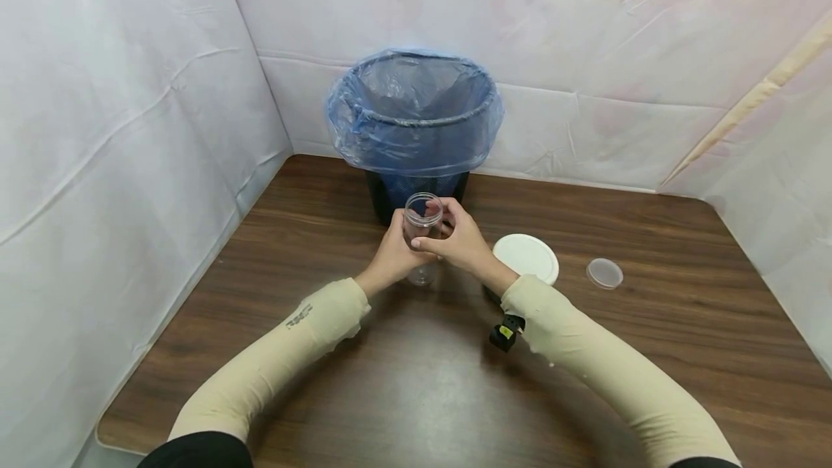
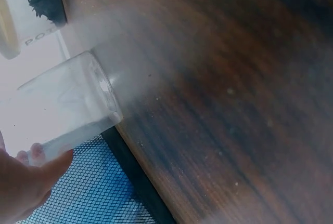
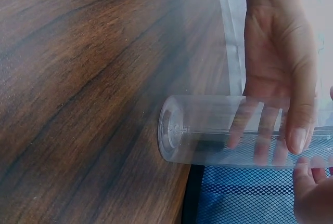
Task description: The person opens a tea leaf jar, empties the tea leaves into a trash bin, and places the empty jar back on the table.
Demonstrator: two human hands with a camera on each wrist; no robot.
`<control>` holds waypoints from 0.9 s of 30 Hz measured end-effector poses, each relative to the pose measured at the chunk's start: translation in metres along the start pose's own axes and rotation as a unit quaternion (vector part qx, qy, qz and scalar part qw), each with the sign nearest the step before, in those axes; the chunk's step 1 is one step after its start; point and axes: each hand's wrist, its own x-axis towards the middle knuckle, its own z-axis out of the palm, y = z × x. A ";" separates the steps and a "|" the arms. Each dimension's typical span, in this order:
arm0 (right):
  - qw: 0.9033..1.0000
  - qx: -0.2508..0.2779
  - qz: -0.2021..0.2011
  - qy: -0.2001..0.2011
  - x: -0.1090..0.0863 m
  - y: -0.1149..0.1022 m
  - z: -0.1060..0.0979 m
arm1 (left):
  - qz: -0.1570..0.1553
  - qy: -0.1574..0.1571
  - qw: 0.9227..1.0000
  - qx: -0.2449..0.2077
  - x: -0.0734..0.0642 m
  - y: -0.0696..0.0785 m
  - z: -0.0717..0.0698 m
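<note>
A clear plastic jar (image 1: 422, 274) stands upright between both hands in the head view, its open mouth facing up. My left hand (image 1: 392, 251) wraps round its side, the thumb in front in the right wrist view. Near the rim, my right hand (image 1: 460, 238) holds the jar with curled fingers and thumb. The jar's round base (image 3: 171, 129) shows close over the tabletop in the right wrist view. To the right lies a translucent round lid (image 1: 605, 274), flat on the table.
Behind the hands stands a black mesh bin (image 1: 380, 197) lined with a blue plastic bag (image 1: 416, 143). A container with a white lid (image 1: 525, 258) stands beside my right wrist, partly hidden by it. White sheets (image 1: 585, 56) enclose the brown wooden table (image 1: 312, 201).
</note>
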 end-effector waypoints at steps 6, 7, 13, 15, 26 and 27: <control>1.000 0.000 -0.002 -0.004 0.000 -0.002 0.001 | -0.011 -0.007 1.000 0.023 0.000 -0.001 -0.002; 1.000 -0.005 -0.001 -0.004 0.000 -0.002 0.001 | -0.010 -0.010 1.000 0.025 0.000 -0.001 -0.002; 0.999 -0.026 0.001 -0.022 -0.001 -0.003 -0.002 | -0.020 -0.025 0.999 0.028 -0.005 0.011 -0.005; 0.999 -0.025 0.002 -0.031 -0.002 -0.003 -0.004 | -0.023 -0.024 0.999 0.026 -0.007 0.011 -0.007; 0.985 -0.165 -0.019 -0.052 -0.020 -0.010 -0.046 | -0.035 0.110 0.989 0.092 -0.039 0.019 -0.018; 0.983 -0.178 -0.015 -0.052 -0.022 -0.011 -0.051 | -0.040 0.118 0.988 0.095 -0.044 0.022 -0.017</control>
